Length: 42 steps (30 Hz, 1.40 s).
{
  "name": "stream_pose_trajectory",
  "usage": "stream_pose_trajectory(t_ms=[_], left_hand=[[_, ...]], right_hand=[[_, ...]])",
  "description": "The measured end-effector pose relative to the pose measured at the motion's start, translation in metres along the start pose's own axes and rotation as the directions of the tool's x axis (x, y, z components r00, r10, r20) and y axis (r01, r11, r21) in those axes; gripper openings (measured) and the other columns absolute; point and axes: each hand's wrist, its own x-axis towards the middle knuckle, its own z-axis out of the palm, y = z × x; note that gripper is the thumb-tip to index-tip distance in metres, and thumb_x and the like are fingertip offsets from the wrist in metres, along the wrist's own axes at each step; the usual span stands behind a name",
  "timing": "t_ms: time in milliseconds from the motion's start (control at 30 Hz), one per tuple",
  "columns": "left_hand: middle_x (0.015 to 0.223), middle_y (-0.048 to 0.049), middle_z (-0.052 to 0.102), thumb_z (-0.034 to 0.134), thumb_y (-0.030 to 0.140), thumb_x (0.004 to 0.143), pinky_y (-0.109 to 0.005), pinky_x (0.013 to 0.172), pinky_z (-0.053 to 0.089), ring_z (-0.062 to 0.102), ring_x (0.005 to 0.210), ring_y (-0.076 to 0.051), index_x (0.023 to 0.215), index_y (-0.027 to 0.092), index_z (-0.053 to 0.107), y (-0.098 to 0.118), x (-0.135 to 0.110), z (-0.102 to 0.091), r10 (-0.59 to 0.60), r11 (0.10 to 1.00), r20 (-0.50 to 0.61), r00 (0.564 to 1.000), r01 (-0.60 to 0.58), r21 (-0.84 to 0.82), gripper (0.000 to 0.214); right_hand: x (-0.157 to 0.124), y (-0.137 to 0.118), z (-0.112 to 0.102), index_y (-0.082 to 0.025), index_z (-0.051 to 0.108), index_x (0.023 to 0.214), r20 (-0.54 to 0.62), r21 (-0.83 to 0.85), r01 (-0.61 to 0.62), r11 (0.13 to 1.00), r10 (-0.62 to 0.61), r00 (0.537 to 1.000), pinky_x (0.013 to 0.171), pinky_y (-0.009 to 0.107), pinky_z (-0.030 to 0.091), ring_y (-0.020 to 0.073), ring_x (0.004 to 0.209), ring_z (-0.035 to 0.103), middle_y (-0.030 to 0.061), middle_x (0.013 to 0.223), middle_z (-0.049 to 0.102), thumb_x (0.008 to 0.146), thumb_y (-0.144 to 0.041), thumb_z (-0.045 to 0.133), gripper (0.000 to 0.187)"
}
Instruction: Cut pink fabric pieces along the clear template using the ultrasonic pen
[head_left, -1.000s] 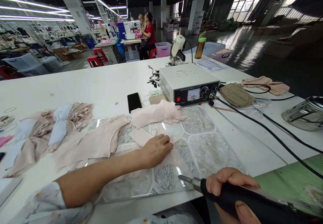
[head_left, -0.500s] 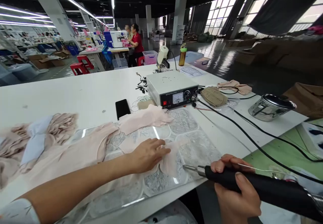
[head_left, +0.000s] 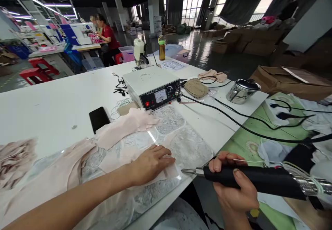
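Note:
My left hand lies flat, fingers together, pressing a pale pink fabric piece onto a clear scored plastic mat at the table's near edge. My right hand is wrapped round a black hand-held tool. The tool's metal tip points left, just off the fabric's right edge. A black cable runs from the tool to a white control box with a dial and knobs.
A black phone, more pink fabric, a steel pot, a tan pad, an amber bottle and black scraps lie on the white table. Cardboard boxes stand right. A person in red sits far back.
The view has swung to the right. My left hand drew the fabric piece nearer the table edge, and the tool tip stays close beside it.

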Motion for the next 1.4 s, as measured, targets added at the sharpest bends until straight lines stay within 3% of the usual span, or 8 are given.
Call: stream_pose_trajectory(t_ms=[167, 533, 700, 767, 900, 967, 1067, 1400], left_hand=[[0.103, -0.0069, 0.061, 0.06, 0.011, 0.09, -0.027, 0.084, 0.049, 0.06, 0.093, -0.017, 0.089, 0.016, 0.067, -0.009, 0.02, -0.001, -0.043, 0.956, 0.107, 0.993, 0.072, -0.286, 0.009], [0.097, -0.0046, 0.059, 0.06, 0.005, 0.086, -0.019, 0.077, 0.051, 0.061, 0.088, -0.013, 0.084, 0.016, 0.063, -0.015, 0.02, 0.0, -0.062, 0.919, 0.102, 0.993, 0.096, -0.383, 0.011], [0.101, -0.0097, 0.061, 0.05, 0.014, 0.095, -0.026, 0.081, 0.05, 0.06, 0.091, -0.017, 0.087, 0.015, 0.062, -0.015, 0.017, 0.0, -0.002, 0.936, 0.051, 0.999, 0.02, -0.35, 0.015], [0.103, -0.0103, 0.064, 0.046, 0.015, 0.097, -0.03, 0.085, 0.048, 0.061, 0.091, -0.018, 0.091, 0.015, 0.063, -0.016, 0.015, -0.001, 0.084, 0.945, 0.042, 0.996, -0.066, -0.32, 0.019], [0.106, -0.0087, 0.068, 0.045, 0.015, 0.1, -0.031, 0.084, 0.046, 0.061, 0.094, -0.018, 0.108, 0.016, 0.063, -0.019, 0.013, -0.002, 0.341, 0.933, 0.059, 0.938, -0.33, -0.143, 0.021], [0.104, -0.0083, 0.068, 0.046, 0.017, 0.1, -0.03, 0.08, 0.046, 0.061, 0.092, -0.017, 0.108, 0.016, 0.064, -0.02, 0.013, -0.002, 0.404, 0.915, 0.072, 0.912, -0.403, -0.033, 0.019], [0.097, -0.0076, 0.068, 0.05, 0.018, 0.099, -0.029, 0.073, 0.043, 0.06, 0.087, -0.017, 0.101, 0.016, 0.066, -0.02, 0.013, -0.002, 0.441, 0.894, 0.078, 0.894, -0.445, 0.056, 0.016], [0.096, -0.0076, 0.068, 0.046, 0.014, 0.101, -0.029, 0.073, 0.041, 0.059, 0.088, -0.017, 0.096, 0.014, 0.066, -0.018, 0.013, -0.003, 0.435, 0.895, 0.097, 0.895, -0.442, 0.063, 0.02]], right_hand=[[-0.005, 0.001, 0.002, -0.02, 0.065, 0.084, 0.008, 0.002, -0.025, 1.0, 0.025, 1.0, 0.041, 0.029, 0.041, 0.0118, 0.046, 0.049, 0.0015, 0.075, 0.058, 0.069, -0.03, 0.056, 0.02], [-0.011, -0.004, 0.008, -0.019, 0.065, 0.085, 0.0, 0.001, -0.005, 1.0, 0.005, 1.0, 0.043, 0.027, 0.04, 0.0101, 0.047, 0.05, 0.0016, 0.076, 0.058, 0.071, -0.031, 0.057, 0.02], [-0.015, -0.002, 0.01, -0.02, 0.065, 0.085, 0.01, -0.035, -0.008, 0.999, 0.009, 1.0, 0.044, 0.027, 0.041, 0.0109, 0.048, 0.051, 0.0009, 0.074, 0.057, 0.071, -0.03, 0.056, 0.019], [-0.017, -0.003, 0.011, -0.021, 0.065, 0.086, 0.016, -0.043, 0.002, 0.999, -0.001, 1.0, 0.044, 0.028, 0.041, 0.0113, 0.049, 0.051, 0.0011, 0.074, 0.056, 0.072, -0.03, 0.055, 0.02], [-0.019, -0.006, 0.012, -0.021, 0.065, 0.088, 0.041, -0.055, -0.01, 0.998, 0.012, 0.999, 0.046, 0.028, 0.042, 0.012, 0.051, 0.052, 0.0015, 0.073, 0.056, 0.073, -0.031, 0.056, 0.02], [-0.019, -0.008, 0.01, -0.02, 0.065, 0.089, 0.051, -0.064, -0.01, 0.998, 0.013, 0.999, 0.046, 0.029, 0.043, 0.0124, 0.052, 0.052, 0.0016, 0.073, 0.057, 0.073, -0.031, 0.057, 0.02], [-0.019, -0.01, 0.007, -0.019, 0.065, 0.088, 0.057, -0.086, 0.024, 0.996, -0.019, 0.998, 0.046, 0.028, 0.044, 0.0123, 0.053, 0.051, 0.0017, 0.073, 0.058, 0.073, -0.03, 0.058, 0.02], [-0.023, -0.014, 0.005, -0.02, 0.063, 0.087, -0.004, -0.161, -0.01, 0.987, 0.01, 1.0, 0.047, 0.029, 0.042, 0.0124, 0.055, 0.048, 0.0012, 0.075, 0.055, 0.074, -0.034, 0.06, 0.019]])
